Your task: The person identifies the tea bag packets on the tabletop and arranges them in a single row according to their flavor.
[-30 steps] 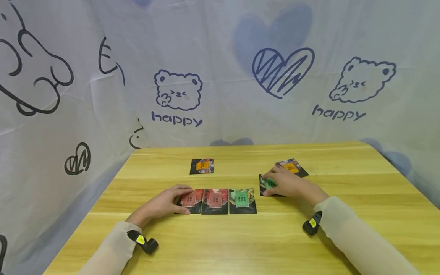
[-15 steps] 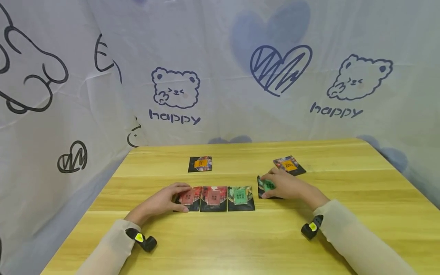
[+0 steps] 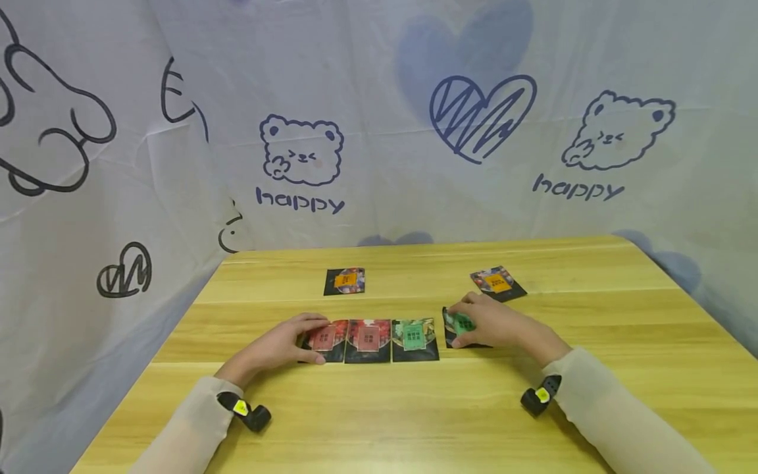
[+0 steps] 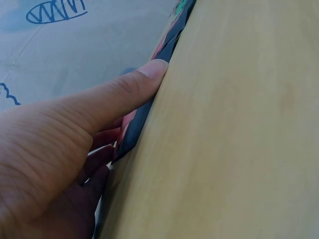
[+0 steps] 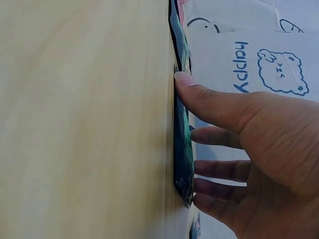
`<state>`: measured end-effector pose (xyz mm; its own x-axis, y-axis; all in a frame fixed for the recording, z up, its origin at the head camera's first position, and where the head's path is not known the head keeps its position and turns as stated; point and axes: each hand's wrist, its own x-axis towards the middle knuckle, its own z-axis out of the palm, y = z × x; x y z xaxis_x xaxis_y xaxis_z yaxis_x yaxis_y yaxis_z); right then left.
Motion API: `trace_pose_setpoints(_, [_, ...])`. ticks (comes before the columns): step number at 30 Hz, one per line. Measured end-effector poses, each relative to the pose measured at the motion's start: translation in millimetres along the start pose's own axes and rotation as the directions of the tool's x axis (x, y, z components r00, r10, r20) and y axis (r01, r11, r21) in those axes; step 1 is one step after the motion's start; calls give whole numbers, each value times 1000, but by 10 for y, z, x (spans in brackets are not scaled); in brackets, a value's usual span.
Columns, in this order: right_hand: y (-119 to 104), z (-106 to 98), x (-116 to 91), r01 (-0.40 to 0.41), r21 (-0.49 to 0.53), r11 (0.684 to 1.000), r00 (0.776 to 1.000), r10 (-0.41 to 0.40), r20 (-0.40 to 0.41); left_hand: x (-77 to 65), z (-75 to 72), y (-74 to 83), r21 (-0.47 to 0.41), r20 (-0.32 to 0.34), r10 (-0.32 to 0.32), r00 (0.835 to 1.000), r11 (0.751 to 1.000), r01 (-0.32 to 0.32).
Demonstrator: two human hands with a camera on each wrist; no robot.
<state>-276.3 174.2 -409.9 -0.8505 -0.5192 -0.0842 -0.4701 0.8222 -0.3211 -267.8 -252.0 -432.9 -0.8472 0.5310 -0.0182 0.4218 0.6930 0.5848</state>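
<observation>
My left hand [image 3: 278, 345] rests on a black sachet with a red label [image 3: 326, 338], its thumb at the near edge and its fingers loosely spread. Beside that sachet lie a second red-label sachet [image 3: 368, 339] and a green-label sachet [image 3: 414, 336], all flat in one row. Farther right, my right hand [image 3: 500, 327] holds another green-label sachet [image 3: 462, 322] against the table, partly covering it. In the right wrist view the thumb touches that sachet's near edge, close to the neighbouring sachet, while the fingertips meet its top side.
Two sachets with orange labels lie farther back: one at the left [image 3: 345, 281], one turned askew at the right [image 3: 497, 283] just beyond my right hand. A printed cloth [image 3: 385, 164] hangs behind the wooden table [image 3: 379, 415].
My right hand has drawn the green-label sachet nearer to me, level with the row and away from the askew orange-label one. The left hand stays on the red-label sachet.
</observation>
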Motion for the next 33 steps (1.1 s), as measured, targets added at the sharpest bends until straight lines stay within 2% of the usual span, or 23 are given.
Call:
trace_pose_setpoints(7, [-24,12,-15,11,-9,1000,1000,-11,10,-7,-22,49,2,-2,-1,1000,1000,1])
trace_pose_setpoints(18, [-145,19,-45,2,-68,998,999,1,40,-20,-16,30,-3,6,7,1000,1000,-7])
trace_pose_setpoints(33, [-201,3,-78,32,-68,997,999,-29,36,-21,-19,32,-10,0,-3,1000,1000,3])
